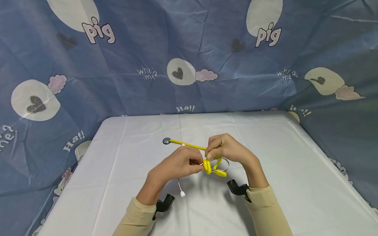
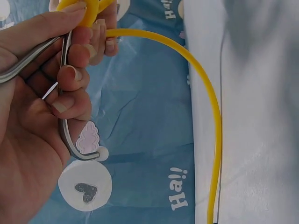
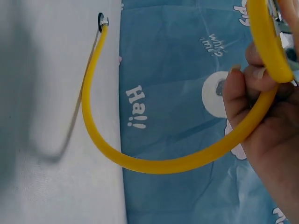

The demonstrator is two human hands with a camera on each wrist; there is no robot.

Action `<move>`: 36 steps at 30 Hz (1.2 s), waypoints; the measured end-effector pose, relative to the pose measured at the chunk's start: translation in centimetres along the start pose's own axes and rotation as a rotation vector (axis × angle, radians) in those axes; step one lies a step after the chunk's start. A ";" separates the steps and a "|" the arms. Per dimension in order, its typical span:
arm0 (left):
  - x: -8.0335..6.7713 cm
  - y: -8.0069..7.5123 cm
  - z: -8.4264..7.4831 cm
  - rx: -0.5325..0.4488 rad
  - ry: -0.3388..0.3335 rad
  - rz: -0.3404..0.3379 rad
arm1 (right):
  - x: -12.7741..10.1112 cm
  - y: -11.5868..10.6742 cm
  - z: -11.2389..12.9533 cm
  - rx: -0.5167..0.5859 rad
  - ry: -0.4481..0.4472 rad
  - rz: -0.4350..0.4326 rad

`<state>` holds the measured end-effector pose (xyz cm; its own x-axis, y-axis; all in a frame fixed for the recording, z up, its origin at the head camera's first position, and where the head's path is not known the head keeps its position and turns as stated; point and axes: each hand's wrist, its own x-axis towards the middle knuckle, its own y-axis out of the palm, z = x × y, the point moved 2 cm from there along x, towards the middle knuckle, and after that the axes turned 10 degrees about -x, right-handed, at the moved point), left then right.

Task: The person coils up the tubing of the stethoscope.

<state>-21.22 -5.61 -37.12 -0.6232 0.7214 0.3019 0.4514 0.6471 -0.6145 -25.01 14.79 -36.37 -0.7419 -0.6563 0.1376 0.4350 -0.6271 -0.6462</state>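
Observation:
A stethoscope with yellow tubing [image 1: 189, 145] is held above the white table by both hands. My left hand [image 1: 178, 164] grips its metal ear tubes [image 2: 68, 142], fingers curled round them. One white eartip [image 1: 182, 194] hangs below that hand. My right hand [image 1: 228, 147] pinches the tubing close to where yellow loops [image 1: 207, 166] wrap around the metal. A silver metal curve [image 1: 226, 164] and a yellow end [image 1: 220, 173] stick out to the right of the loops. From the right hand the tubing arcs down to the round chest piece [image 3: 101, 22], which touches the table.
The table is covered by a white cloth [image 1: 130, 170] with fold lines. Behind it and along its sides hangs a blue printed curtain [image 1: 153, 39]. A black wrist camera mount [image 1: 165, 203] is on the left wrist, another mount [image 1: 237, 188] on the right.

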 end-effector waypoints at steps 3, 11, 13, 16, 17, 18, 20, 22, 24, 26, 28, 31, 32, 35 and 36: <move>0.0 0.0 -0.2 -0.012 0.016 -0.008 | 0.0 -0.2 -0.2 0.025 -0.030 0.013; -0.2 0.0 -1.3 -0.099 0.072 -0.007 | -0.3 0.4 -1.4 0.278 -0.162 0.042; -0.2 0.1 -1.4 -0.114 0.087 -0.006 | -0.3 0.6 -1.7 0.339 -0.200 0.046; -0.2 0.1 -1.6 -0.129 0.106 -0.013 | -0.2 0.8 -2.1 0.410 -0.243 0.057; -0.2 0.1 -1.6 -0.132 0.114 -0.016 | -0.2 0.9 -2.2 0.432 -0.253 0.062; -0.2 0.1 -1.7 -0.135 0.121 -0.021 | -0.2 1.0 -2.2 0.453 -0.262 0.069; -0.3 0.1 -1.7 -0.134 0.141 -0.032 | -0.1 1.3 -2.3 0.507 -0.276 0.088; -0.3 0.0 -1.7 -0.134 0.157 -0.052 | 0.0 1.5 -2.2 0.556 -0.286 0.106; -0.4 -0.2 -1.8 -0.129 0.168 -0.075 | 0.2 1.7 -2.1 0.593 -0.283 0.114; -0.5 -0.4 -1.8 -0.117 0.173 -0.096 | 0.3 1.8 -2.0 0.606 -0.271 0.111; -0.5 -0.7 -1.9 -0.110 0.169 -0.119 | 0.5 1.8 -1.8 0.604 -0.249 0.093; -0.5 -1.0 -1.9 -0.096 0.156 -0.151 | 0.7 1.8 -1.4 0.605 -0.214 0.069; -0.6 -1.1 -1.9 -0.097 0.149 -0.165 | 0.7 1.8 -1.3 0.609 -0.204 0.060; -0.6 -1.3 -1.8 -0.099 0.146 -0.208 | 0.9 1.8 -0.9 0.611 -0.169 0.035; -0.6 -1.3 -1.8 -0.100 0.151 -0.221 | 1.0 1.8 -0.8 0.597 -0.167 0.026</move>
<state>-20.29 -6.44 -35.13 -0.6150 0.5837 0.5302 0.3804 0.8086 -0.4489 -25.42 13.38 -38.00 -0.6585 -0.7007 0.2746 0.6979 -0.7051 -0.1258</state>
